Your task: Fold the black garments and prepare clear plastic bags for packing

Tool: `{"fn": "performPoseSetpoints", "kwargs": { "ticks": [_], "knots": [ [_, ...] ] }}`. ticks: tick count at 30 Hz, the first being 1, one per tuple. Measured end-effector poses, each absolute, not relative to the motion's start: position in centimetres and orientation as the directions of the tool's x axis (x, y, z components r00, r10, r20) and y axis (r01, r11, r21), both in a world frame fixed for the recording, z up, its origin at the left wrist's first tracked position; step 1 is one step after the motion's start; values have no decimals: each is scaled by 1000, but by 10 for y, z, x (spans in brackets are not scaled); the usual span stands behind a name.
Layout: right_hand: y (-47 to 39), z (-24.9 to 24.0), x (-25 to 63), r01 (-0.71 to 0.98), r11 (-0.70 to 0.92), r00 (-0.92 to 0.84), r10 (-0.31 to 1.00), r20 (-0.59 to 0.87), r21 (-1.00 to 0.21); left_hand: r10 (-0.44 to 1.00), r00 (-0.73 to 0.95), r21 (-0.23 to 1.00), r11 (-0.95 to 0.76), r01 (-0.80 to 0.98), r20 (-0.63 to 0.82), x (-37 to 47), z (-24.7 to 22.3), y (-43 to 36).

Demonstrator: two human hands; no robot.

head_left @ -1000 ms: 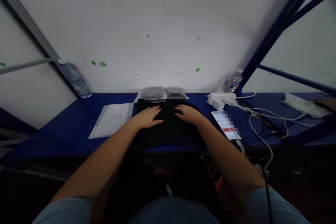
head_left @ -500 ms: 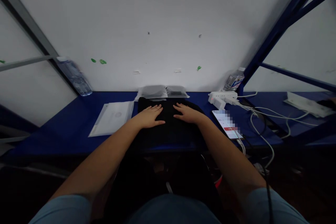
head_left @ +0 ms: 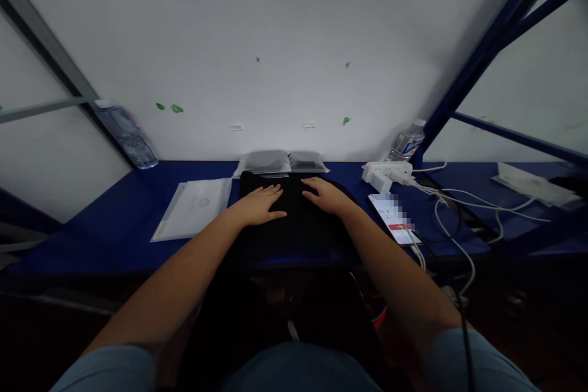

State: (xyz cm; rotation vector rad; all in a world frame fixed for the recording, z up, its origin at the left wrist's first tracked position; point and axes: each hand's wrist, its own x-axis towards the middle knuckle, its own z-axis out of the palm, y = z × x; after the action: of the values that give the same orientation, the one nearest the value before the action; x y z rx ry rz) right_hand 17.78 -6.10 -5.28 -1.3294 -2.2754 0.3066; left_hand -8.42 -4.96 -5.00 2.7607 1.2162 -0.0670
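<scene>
A black cloth item (head_left: 294,229), perhaps a folded garment, lies on the blue tabletop (head_left: 110,220) in front of me. My left hand (head_left: 258,204) rests flat on its left part, fingers stretched out and thumb pointing inward. On its right part lies my right hand (head_left: 327,197), palm down; its fingers are less spread and partly bent from view. Neither hand grips anything. Just beyond the cloth, two clear plastic packets (head_left: 264,163) with dark contents sit against the wall.
A clear plastic sleeve with white paper (head_left: 195,208) lies on the left. Bottles stand at far left (head_left: 126,135) and back right (head_left: 408,142). A power strip (head_left: 388,173), a lit phone (head_left: 394,218) and white cables (head_left: 459,251) occupy the right side. Metal frames border both sides.
The view has shifted very slightly. My right hand's fingers have drawn a little closer together; my left hand stays in place on the black cloth.
</scene>
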Motion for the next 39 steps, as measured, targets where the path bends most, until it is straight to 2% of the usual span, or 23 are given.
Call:
{"fn": "performPoseSetpoints", "kwargs": {
  "ticks": [10, 17, 22, 27, 29, 34, 39],
  "knots": [
    [-61, -61, 173, 841, 462, -454, 886, 98, -283, 729, 680, 136, -668, 732, -80, -86, -52, -47],
    [-62, -60, 175, 847, 448, -453, 890, 53, -287, 792, 603, 159, -585, 795, -100, -93, -52, -43],
    [-63, -56, 174, 827, 466, -465, 882, 83, -315, 822, 566, 144, -554, 820, -58, -88, -37, -41],
    [-62, -55, 174, 794, 521, -498, 853, 157, -314, 789, 591, 59, -606, 793, 169, -70, -10, -21],
    [-62, -56, 174, 802, 502, -481, 864, 149, -324, 792, 572, 10, -587, 809, 213, -64, -2, -8],
    [-62, -57, 176, 800, 476, -463, 877, 129, -364, 878, 457, -57, -454, 889, 141, -58, 0, 19],
    [-61, -56, 177, 795, 478, -470, 875, 120, -373, 879, 451, -56, -448, 892, 155, -61, -8, 28]
  ]
}}
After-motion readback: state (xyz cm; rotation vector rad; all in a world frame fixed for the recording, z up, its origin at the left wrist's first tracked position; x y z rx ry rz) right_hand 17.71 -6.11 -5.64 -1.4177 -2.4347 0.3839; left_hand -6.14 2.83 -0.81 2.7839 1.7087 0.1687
